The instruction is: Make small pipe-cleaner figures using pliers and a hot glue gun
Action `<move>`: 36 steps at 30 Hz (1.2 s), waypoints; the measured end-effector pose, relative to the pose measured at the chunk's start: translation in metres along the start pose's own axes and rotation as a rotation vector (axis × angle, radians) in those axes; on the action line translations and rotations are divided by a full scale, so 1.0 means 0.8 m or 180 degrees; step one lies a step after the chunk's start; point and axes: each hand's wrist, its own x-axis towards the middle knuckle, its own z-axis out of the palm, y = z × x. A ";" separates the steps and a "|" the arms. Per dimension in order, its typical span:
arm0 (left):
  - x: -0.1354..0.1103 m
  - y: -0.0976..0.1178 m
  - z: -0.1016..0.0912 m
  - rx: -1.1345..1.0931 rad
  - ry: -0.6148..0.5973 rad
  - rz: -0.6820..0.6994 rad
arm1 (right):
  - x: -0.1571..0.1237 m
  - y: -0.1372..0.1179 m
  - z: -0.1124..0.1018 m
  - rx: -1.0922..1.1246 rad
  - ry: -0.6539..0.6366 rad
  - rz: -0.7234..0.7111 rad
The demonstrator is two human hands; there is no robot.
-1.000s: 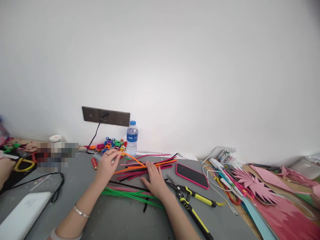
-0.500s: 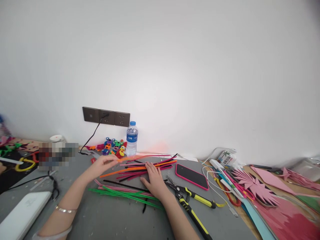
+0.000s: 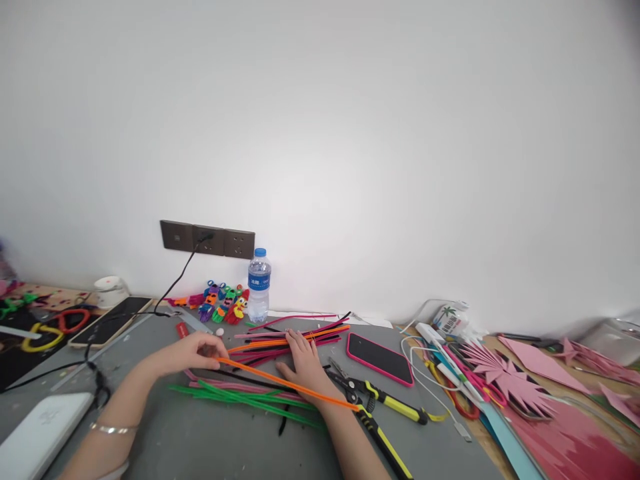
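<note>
My left hand (image 3: 193,350) pinches one end of a long orange pipe cleaner (image 3: 300,387), which slants over my right wrist towards the pliers. My right hand (image 3: 303,365) lies flat, fingers spread, on a heap of pink, orange and black pipe cleaners (image 3: 295,337). Green pipe cleaners (image 3: 250,398) lie on the grey table (image 3: 220,440) in front of both hands.
Yellow-handled pliers (image 3: 385,410) and a pink-cased phone (image 3: 380,358) lie right of my right hand. A water bottle (image 3: 259,286) and small colourful figures (image 3: 220,304) stand by the wall. A white power bank (image 3: 37,433), cables and another phone (image 3: 107,321) lie at left; pink paper cut-outs (image 3: 505,377) at right.
My left hand has drawn the orange pipe cleaner out of the heap and pulled it left and nearer to me. The right hand stays flat on the heap.
</note>
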 end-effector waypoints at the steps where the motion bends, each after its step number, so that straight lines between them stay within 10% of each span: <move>1: -0.001 0.001 0.000 -0.0034 0.0007 -0.0009 | 0.000 0.001 0.000 -0.0009 0.0008 0.0002; 11: 0.029 0.007 0.030 0.0142 0.0947 0.0260 | -0.003 0.002 -0.002 -0.0004 -0.0069 -0.0055; 25: 0.041 -0.006 0.050 0.0800 0.0791 0.0193 | -0.001 0.007 0.003 0.0008 -0.0044 -0.0077; 36: 0.054 -0.014 0.055 0.0726 0.1431 0.0556 | -0.001 0.006 0.002 -0.0049 -0.0063 -0.0067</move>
